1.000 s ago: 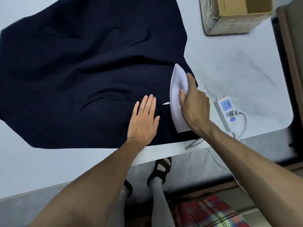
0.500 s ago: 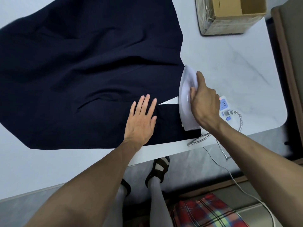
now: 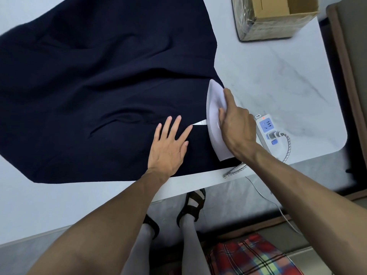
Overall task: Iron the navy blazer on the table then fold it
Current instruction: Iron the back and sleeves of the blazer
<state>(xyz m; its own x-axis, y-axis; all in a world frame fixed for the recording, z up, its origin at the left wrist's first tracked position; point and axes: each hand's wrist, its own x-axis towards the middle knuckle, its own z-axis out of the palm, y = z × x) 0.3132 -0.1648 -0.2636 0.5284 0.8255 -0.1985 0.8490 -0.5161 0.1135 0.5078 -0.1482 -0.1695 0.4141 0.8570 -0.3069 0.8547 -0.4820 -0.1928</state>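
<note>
Pale, marble-veined counter [image 3: 278, 80], rounded at the corner out past the right hand [image 3: 236, 128]. Spread over most of it, under and far beyond the flat left hand [image 3: 168, 143]: a navy blazer [image 3: 89, 86], creased, hem near the front edge. Just outside the right hand, itself gripping the iron [image 3: 213, 108]: a white power strip [image 3: 265, 133] with a braided cord [image 3: 288, 143] plugged in. Well beyond that hand, at the far edge: an open cardboard box [image 3: 274, 20].
</note>
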